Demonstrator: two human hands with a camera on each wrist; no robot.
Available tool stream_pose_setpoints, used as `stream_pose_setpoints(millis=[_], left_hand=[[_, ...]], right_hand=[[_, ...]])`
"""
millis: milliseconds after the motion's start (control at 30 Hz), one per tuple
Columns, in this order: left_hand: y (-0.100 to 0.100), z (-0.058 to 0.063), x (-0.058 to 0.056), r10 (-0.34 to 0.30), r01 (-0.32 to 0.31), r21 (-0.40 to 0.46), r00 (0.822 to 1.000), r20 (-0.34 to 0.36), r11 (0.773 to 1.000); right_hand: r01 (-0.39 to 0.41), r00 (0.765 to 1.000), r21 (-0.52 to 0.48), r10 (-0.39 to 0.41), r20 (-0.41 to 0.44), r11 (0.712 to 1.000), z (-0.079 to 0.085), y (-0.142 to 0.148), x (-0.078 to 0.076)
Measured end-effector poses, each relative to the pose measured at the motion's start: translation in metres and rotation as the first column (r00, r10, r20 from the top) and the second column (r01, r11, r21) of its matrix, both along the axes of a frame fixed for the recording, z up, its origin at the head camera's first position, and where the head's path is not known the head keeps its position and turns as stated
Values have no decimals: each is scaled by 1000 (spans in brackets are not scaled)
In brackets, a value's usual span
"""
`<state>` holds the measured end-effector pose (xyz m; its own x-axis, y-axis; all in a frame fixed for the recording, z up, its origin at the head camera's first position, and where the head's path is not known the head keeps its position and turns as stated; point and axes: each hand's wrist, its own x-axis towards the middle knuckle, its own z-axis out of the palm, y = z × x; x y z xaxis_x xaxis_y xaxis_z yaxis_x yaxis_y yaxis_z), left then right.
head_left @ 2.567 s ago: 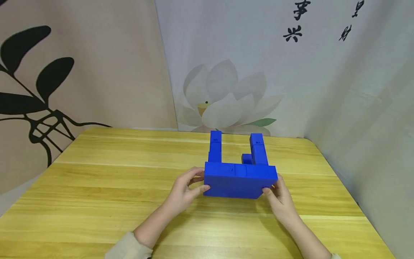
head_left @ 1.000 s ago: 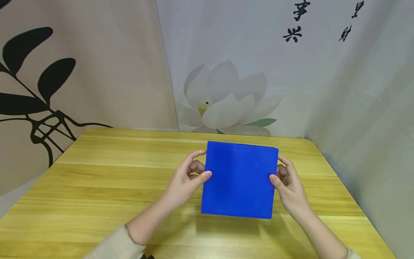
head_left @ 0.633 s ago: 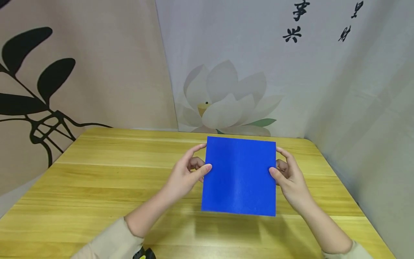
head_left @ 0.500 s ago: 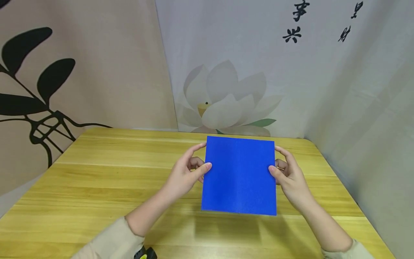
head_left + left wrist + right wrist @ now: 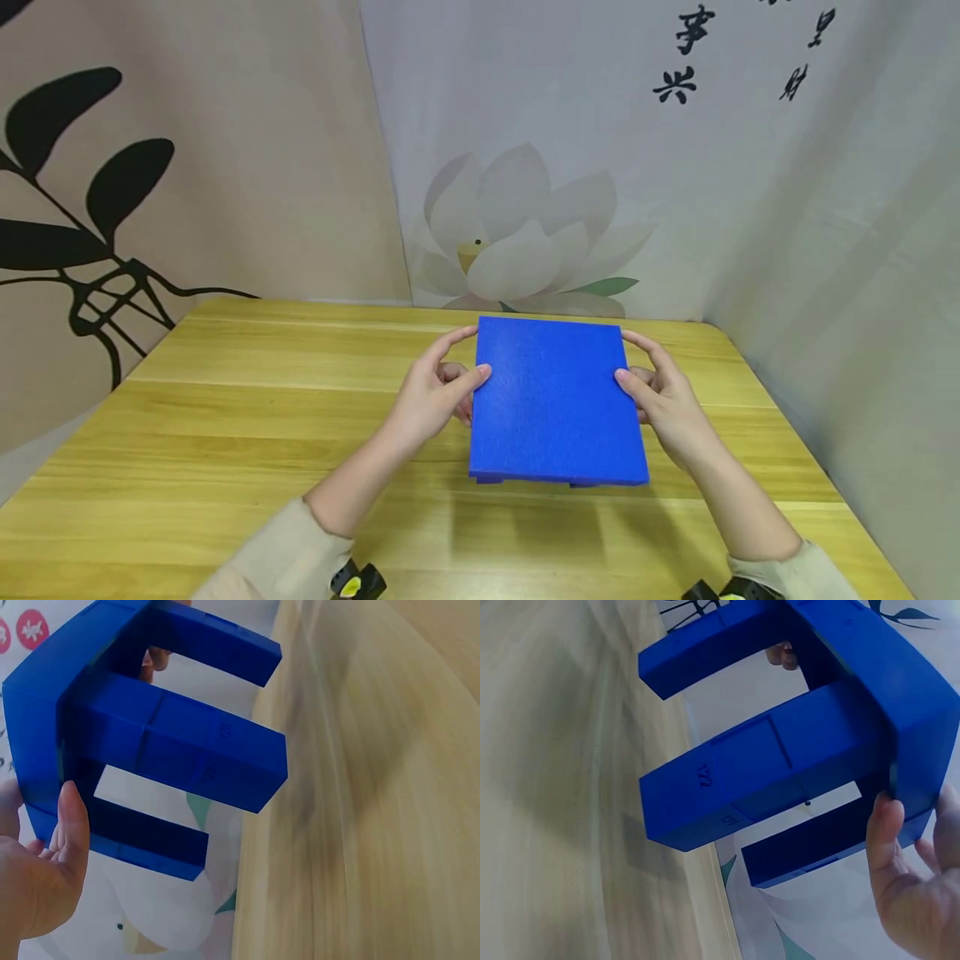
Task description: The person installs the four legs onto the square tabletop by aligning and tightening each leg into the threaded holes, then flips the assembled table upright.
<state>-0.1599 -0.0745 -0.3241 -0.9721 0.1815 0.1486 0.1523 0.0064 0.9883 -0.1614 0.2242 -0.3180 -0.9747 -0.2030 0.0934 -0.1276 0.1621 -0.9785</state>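
Between both hands hangs a small blue stool [image 5: 553,400], built of joined blocks, its smooth square top tilted toward me. Block legs [image 5: 214,754] point down toward the tabletop, apart from it; faint digits mark some of them. My left hand [image 5: 431,392] grips the stool's left edge, thumb on the top face and other fingers around the side. At the opposite edge, my right hand [image 5: 671,408] holds it the same way, with its thumb [image 5: 885,825] bent against the blue block in the right wrist view. In the head view the top hides nearly all of the legs.
The wooden table [image 5: 262,433] spreads beneath, with the stool's shadow on it. A pale curtain [image 5: 525,108] with a printed lotus stands behind the far edge. Dark wrist devices [image 5: 358,581] show at both cuffs.
Earlier the stool's legs stuck up and away from me. Both hands have turned it so the top faces me, and over the last half second its top has tipped flatter.
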Motion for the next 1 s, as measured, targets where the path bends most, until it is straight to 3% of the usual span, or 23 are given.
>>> stream_pose_setpoints(millis=[1000], left_hand=[[3,-22,-12,40,-52,88,990,136,995]], right_hand=[[-25,990,-45,31,138,999,-22,-2,-20]])
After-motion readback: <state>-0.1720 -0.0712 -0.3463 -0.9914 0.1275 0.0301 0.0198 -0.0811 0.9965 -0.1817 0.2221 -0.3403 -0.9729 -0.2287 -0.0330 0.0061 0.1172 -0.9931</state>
